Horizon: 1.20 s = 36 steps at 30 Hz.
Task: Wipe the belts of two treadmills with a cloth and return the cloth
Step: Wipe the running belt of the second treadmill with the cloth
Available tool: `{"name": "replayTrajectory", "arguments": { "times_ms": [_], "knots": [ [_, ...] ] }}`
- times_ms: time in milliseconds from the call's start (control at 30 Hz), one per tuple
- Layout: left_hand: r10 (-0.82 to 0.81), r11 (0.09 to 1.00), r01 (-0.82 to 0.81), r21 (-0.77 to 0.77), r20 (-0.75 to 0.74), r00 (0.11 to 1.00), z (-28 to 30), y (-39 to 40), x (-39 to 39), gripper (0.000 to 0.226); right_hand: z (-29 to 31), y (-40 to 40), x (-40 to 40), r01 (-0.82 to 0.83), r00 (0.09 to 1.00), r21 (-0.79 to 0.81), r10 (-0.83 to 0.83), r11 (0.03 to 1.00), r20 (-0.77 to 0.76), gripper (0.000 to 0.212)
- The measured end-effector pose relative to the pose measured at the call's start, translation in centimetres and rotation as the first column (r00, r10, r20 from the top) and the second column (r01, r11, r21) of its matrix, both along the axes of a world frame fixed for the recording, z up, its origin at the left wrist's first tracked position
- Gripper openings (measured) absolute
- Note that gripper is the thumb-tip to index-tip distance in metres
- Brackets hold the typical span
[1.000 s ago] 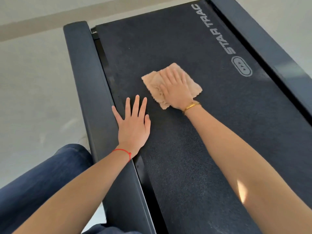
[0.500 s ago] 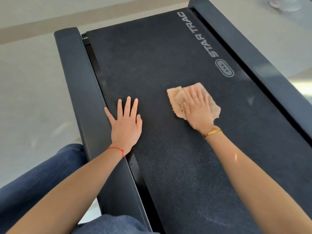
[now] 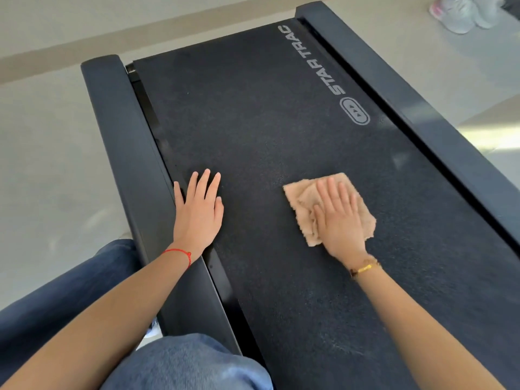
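Right hand (image 3: 342, 220) flat, fingers straight, pressing tan fuzzy cloth (image 3: 305, 209) on black treadmill belt (image 3: 253, 122); left hand (image 3: 198, 211) flat, released, near left edge.

There was one treadmill (image 3: 281, 136) with one belt (image 3: 253, 122) and two side rails (image 3: 126, 153), one cloth (image 3: 304, 204), two hands (image 3: 198, 212), two bracelets (image 3: 180, 253) and two shoes (image 3: 455, 12).

This looks like a gym or fitness room: a treadmill (image 3: 281, 164) with a wide black belt (image 3: 253, 122) printed "STAR TRAC" fills the frame (a commercial-looking machine). Around it lies a plain pale floor (image 3: 56, 164), with a pair of light sneakers (image 3: 461, 12) at the upper right.
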<state>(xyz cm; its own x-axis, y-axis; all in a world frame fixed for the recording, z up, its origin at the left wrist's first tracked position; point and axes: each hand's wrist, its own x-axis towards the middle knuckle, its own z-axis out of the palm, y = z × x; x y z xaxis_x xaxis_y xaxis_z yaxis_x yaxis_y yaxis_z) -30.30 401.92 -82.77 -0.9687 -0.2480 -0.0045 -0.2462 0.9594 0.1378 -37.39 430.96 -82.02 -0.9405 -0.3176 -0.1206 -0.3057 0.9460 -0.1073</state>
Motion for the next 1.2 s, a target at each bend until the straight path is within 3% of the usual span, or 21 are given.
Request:
{"name": "replayTrajectory", "arguments": {
  "times_ms": [133,200,267,400,500,700,900,967,1133,1200],
  "knots": [
    [-0.014,0.999,0.014,0.028,-0.002,1.0,0.2,0.1,0.3,0.052,-0.2,-2.4,-3.9,0.247,0.969,-0.055,-0.246,0.967,0.022,0.055],
    [-0.018,0.999,0.019,0.048,-0.009,1.0,0.3,0.1,0.3,0.052,-0.4,-4.6,-4.2,0.276,0.961,-0.072,-0.276,0.958,0.022,0.055],
    [-0.021,0.998,0.022,0.067,-0.013,1.0,0.3,0.0,0.4,0.052,-0.5,-6.8,-3.1,0.17,0.985,-0.037,-0.17,0.985,0.003,0.056],
    [-0.034,0.995,0.035,0.089,-0.011,0.999,0.3,0.0,0.4,0.052,-0.7,-9.0,2.3,-0.195,0.981,-0.014,0.195,0.981,-0.008,0.055],
    [-0.031,0.995,0.032,0.092,-0.014,0.999,0.3,-0.1,0.4,0.052,-0.5,-6.8,4.1,-0.262,0.965,-0.03,0.262,0.965,0.015,0.056],
    [-0.026,0.998,0.026,0.065,0.001,1.0,-0.1,0.0,0.2,0.053,-0.4,-4.2,-2.5,0.006,1.0,-0.018,-0.007,1.0,-0.019,0.054],
    [-0.025,0.999,0.025,0.032,0.012,1.0,-0.4,0.0,0.0,0.053,-0.4,-8.7,-11.1,0.214,0.976,-0.093,-0.209,0.972,0.061,0.056],
    [-0.022,0.999,0.022,0.04,0.009,1.0,-0.4,0.0,0.0,0.053,-0.1,-11.5,-12.6,0.147,0.988,-0.076,-0.143,0.986,0.065,0.056],
    [-0.027,0.998,0.026,0.058,0.004,1.0,-0.2,0.1,0.0,0.054,0.1,-17.5,-9.2,-0.31,0.95,0.021,0.311,0.95,-0.023,0.057],
    [-0.028,0.998,0.028,0.055,0.009,1.0,-0.1,0.1,0.0,0.055,-0.4,-17.1,-7.4,-0.34,0.94,-0.001,0.34,0.941,-0.009,0.055]
  ]
}}
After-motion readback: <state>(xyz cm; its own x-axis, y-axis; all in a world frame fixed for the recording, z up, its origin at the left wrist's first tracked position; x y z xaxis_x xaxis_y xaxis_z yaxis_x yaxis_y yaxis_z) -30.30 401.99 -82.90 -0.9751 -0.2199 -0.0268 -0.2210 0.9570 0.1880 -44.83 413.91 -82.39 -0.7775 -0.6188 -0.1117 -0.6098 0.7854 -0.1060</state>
